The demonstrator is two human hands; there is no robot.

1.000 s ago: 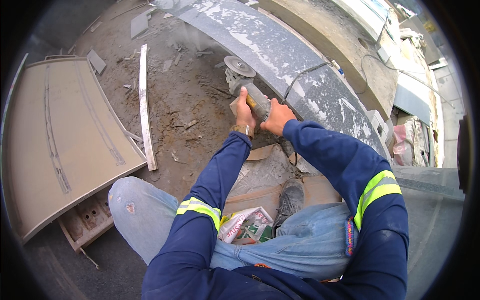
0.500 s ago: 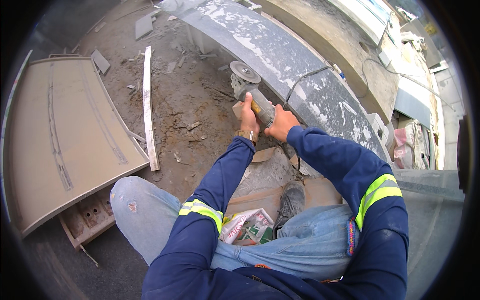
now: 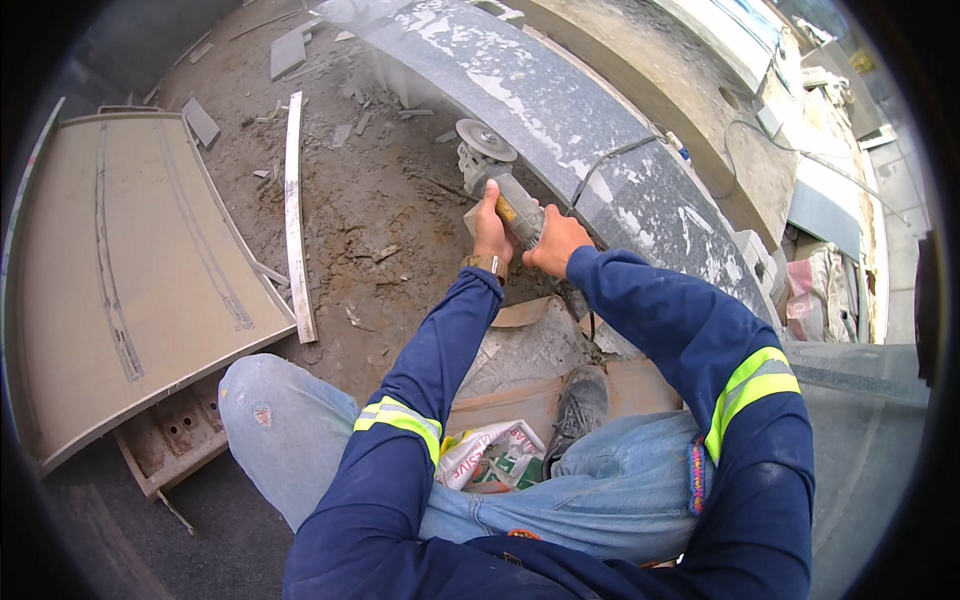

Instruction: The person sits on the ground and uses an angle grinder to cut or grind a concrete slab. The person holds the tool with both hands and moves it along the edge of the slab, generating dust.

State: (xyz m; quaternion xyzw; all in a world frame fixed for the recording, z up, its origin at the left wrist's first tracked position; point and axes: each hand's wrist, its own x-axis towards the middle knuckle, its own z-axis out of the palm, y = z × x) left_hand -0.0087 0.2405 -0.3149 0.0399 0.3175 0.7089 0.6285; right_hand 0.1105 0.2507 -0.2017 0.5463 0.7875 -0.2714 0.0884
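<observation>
Only my view has shifted slightly since half a second ago. My left grip (image 3: 492, 236) and right grip (image 3: 559, 243) are wrapped around the angle grinder (image 3: 516, 198) at twelve o'clock, near the grey slab (image 3: 545, 110).

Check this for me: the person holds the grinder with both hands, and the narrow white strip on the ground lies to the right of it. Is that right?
Not quite: the head view shows the narrow white strip to the left of the grinder. The left hand and right hand do both hold it.
</observation>
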